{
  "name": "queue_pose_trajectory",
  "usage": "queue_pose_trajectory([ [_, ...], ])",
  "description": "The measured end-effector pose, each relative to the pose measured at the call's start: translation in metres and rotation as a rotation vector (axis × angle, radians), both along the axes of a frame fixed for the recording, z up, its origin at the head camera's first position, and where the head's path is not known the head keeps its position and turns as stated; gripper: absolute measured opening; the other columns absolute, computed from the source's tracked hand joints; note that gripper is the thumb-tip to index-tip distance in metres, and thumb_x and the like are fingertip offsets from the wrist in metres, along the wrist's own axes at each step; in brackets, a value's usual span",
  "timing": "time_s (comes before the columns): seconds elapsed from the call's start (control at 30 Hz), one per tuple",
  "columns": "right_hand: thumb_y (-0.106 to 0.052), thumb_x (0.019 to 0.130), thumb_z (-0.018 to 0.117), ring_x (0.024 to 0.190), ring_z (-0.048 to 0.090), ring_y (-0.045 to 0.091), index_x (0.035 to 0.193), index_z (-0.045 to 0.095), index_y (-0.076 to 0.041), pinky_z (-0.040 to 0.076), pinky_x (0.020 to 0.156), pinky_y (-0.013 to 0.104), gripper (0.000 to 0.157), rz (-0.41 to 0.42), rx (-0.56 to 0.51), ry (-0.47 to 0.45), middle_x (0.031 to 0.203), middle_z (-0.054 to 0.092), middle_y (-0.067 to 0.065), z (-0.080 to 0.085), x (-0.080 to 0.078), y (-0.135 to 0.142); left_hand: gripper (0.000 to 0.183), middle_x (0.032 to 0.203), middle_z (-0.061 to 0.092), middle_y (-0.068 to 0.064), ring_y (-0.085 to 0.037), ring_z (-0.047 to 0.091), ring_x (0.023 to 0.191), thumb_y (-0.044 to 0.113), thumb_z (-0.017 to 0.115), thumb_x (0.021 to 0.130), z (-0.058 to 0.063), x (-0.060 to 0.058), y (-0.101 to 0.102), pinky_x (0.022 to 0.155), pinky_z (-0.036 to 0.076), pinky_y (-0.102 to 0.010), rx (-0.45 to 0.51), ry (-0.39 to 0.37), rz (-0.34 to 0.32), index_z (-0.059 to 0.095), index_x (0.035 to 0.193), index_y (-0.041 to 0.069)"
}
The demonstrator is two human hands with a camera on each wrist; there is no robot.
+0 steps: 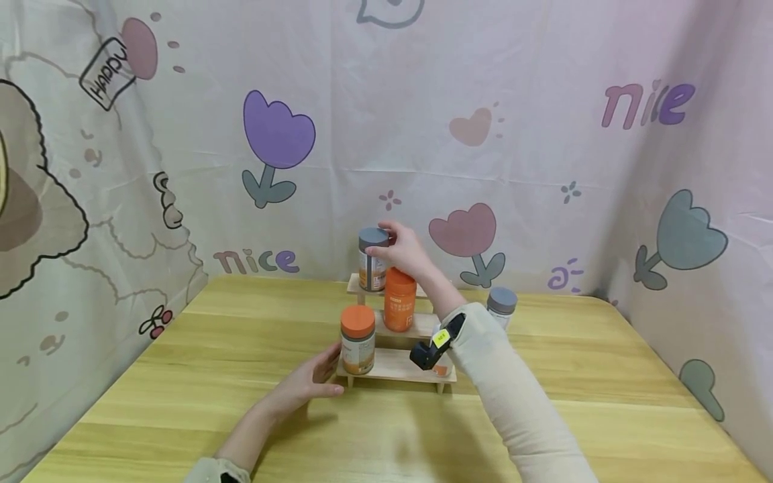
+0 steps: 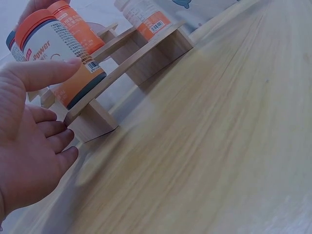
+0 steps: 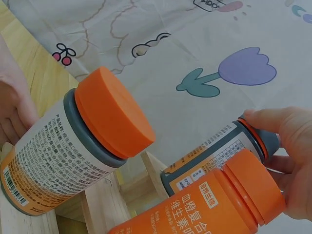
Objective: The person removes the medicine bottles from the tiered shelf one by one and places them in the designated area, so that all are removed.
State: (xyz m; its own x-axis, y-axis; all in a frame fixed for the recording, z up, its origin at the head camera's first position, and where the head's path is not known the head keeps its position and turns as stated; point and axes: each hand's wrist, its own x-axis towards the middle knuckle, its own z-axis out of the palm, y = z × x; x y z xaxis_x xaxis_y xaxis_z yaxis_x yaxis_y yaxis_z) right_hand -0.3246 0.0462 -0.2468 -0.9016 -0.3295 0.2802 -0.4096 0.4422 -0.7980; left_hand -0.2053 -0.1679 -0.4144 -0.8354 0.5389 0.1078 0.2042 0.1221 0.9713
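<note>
Grey-lidded cylindrical bottle with a white-and-orange label [image 1: 370, 270] stands upright at eleven o'clock on the pale wooden three-tier stand [image 1: 398, 365]; I pinch its lid between the thumb and fingers of my right hand [image 1: 407, 253]. At its five o'clock is the bright orange bottle [image 1: 398, 306]. My left hand [image 1: 304, 385], thumb spread from loosely bent fingers, is near the stand's eight o'clock end; I cannot tell whether they touch it.

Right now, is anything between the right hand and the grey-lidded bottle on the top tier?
Nothing visible: the right hand holds the grey-lidded bottle near its top. The all-orange bottle stands lower, in front, not between them.
</note>
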Motion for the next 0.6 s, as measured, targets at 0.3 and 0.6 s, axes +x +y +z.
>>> queue_pose_trajectory([
  [0.3, -0.019, 0.083, 0.069, 0.106, 0.053, 0.026, 0.137, 0.043, -0.006, 0.049, 0.089, 0.037, 0.061, -0.023, 0.020, 0.006, 0.124, 0.054, 0.014, -0.0031, -0.0013, -0.0024, 0.083, 0.149, 0.003, -0.029, -0.044, 0.006, 0.136, 0.007, 0.061, 0.086, -0.0026, -0.0006, -0.0009, 0.110, 0.008, -0.052, 0.003, -0.002, -0.002, 0.004, 0.144, -0.011],
  [0.6, -0.021, 0.083, 0.069, 0.105, 0.053, 0.025, 0.137, 0.043, -0.007, 0.050, 0.088, 0.037, 0.061, -0.036, 0.027, 0.000, 0.124, 0.054, 0.013, -0.0009, 0.0011, 0.0000, 0.082, 0.149, 0.002, -0.030, -0.044, 0.006, 0.136, 0.007, 0.060, 0.086, -0.0023, -0.0014, -0.0002, 0.110, 0.008, -0.052, 0.012, -0.012, -0.001, 0.003, 0.144, -0.011],
])
